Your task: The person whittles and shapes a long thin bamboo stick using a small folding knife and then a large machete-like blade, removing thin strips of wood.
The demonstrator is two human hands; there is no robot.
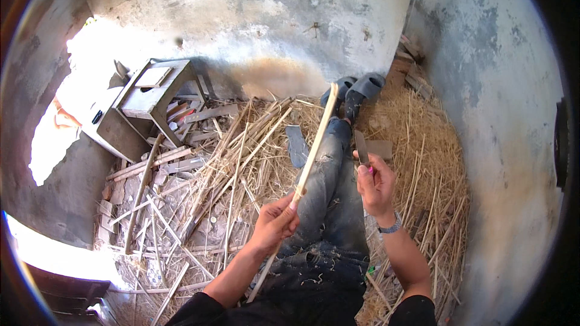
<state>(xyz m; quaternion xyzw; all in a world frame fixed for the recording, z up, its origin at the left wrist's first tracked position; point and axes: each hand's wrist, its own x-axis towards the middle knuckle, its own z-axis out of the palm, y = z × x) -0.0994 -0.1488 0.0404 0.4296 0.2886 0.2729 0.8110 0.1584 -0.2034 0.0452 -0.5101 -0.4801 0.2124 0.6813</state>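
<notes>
- The left hand [275, 222] is gripping a long bamboo strip [311, 158], fingers wrapped tight around it, angling it up over the jeans-clad lap [329, 205]
- The right hand [376, 187], just right of the strip, is holding a knife [361, 148] upright, fingers curled on its handle
- The handle is hiding inside the fist; the strip's lower end is disappearing behind the left forearm

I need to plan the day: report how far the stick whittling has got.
Done: shavings on the lap and cut sticks piled on the floor suggest earlier trimming. In hand: the left hand holds a long stick, the right hand a knife, blade off it. Left: this stick, apparently; how many more, I cannot tell.
</notes>
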